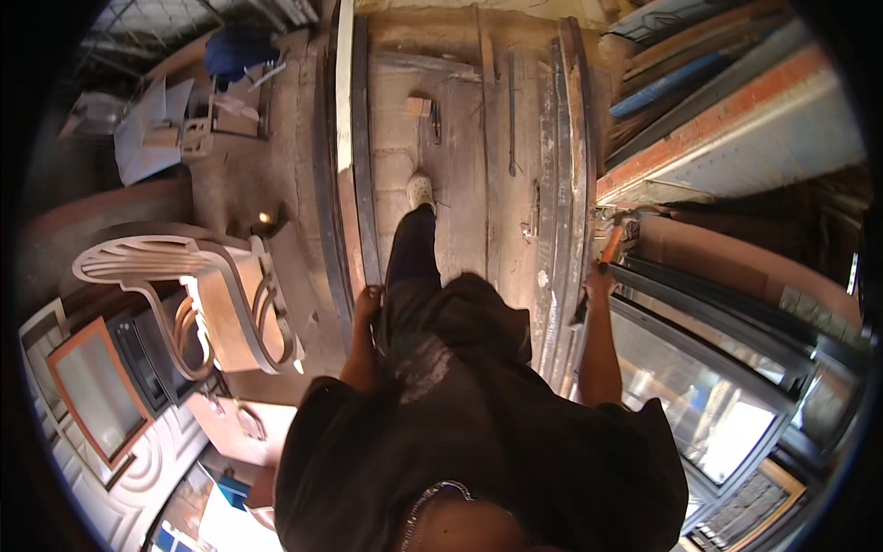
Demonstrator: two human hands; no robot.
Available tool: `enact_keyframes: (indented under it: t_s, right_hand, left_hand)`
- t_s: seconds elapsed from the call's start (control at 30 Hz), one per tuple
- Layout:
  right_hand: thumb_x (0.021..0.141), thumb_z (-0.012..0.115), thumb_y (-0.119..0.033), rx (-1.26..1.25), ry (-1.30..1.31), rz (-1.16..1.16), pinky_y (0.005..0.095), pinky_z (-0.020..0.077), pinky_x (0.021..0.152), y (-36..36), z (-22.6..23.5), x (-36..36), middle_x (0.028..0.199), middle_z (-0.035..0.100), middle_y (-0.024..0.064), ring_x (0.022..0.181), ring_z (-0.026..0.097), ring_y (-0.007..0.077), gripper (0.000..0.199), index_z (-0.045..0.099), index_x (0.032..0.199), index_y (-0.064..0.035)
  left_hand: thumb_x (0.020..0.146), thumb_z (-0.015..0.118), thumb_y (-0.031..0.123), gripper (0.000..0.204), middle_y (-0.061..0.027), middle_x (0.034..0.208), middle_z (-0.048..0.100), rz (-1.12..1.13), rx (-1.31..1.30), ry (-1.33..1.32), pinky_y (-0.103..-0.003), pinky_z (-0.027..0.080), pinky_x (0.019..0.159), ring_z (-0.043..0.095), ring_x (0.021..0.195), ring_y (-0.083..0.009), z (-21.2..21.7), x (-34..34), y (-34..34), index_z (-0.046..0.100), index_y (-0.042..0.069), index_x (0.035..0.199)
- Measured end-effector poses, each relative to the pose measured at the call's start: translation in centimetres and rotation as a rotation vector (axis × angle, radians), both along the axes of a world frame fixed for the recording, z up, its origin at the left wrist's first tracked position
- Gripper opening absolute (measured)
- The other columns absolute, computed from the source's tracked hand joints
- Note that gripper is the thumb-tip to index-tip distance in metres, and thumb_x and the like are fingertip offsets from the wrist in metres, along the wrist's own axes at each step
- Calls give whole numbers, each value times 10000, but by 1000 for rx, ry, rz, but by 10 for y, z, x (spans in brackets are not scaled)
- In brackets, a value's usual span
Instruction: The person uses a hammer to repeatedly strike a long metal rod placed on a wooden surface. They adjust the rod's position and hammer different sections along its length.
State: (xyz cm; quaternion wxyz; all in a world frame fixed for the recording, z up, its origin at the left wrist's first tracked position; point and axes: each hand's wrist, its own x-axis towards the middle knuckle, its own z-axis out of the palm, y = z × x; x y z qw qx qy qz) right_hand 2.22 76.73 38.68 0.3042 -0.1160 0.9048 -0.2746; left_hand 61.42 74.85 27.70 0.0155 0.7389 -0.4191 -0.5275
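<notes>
In my right hand [598, 283] is a hammer [612, 244] with an orange and black handle, its head pointing away from me. That hand is out to the right, above dark framed panels [699, 368]. My left hand [369, 302] hangs beside my thigh with its fingers curled; whatever may be inside them is hidden. Close to it runs a long dark beam [363, 166] with a pale strip alongside. One foot in a light clog [419, 191] is forward on the floor. Ahead lie a small wooden block [418, 107] and a slim dark tool [436, 121].
Long timbers [561, 184] run along the right of the walkway, near a thin rod [512, 120]. To the left stand a curved wooden furniture piece [235, 294] and framed panels [99, 391]. Stacked boards [699, 74] fill the far right.
</notes>
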Motion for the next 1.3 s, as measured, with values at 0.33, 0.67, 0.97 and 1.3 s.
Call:
enact_keyframes:
  t_s: [0.33,0.67,0.97,1.3]
  right_hand:
    - [878,643,-472,188,-401,-6,305,447,407,-197,-20,97,531,528,33,414,539,155,464,567,653,-74]
    - [914,524,-543,526,-6,640,481,491,658,-410,-74,17,749,649,251,770,653,423,603,636,761,30]
    - [947,549,-416,308,95,650,514,483,607,-631,-317,-2,735,640,251,716,634,465,408,568,916,-10]
    - [979,528,-320,340,140,574,496,453,590,-688,-481,29,726,631,238,703,626,454,304,532,990,-16]
  left_hand:
    - [996,509,332,377,-102,945,694,375,-360,240,-292,510,691,671,814,-181,115,-35,-325,615,-11,1112]
    - [977,549,359,406,-164,1023,684,19,-114,211,-336,533,747,690,874,-236,27,-149,-525,583,3,1171]
    - [935,594,339,373,-243,920,669,-371,-277,163,-393,521,714,670,812,-350,-227,-287,-745,607,4,1098]
    - [864,672,346,475,-256,996,650,71,-1027,416,-426,509,815,638,951,-396,-480,-463,-872,587,-43,1125]
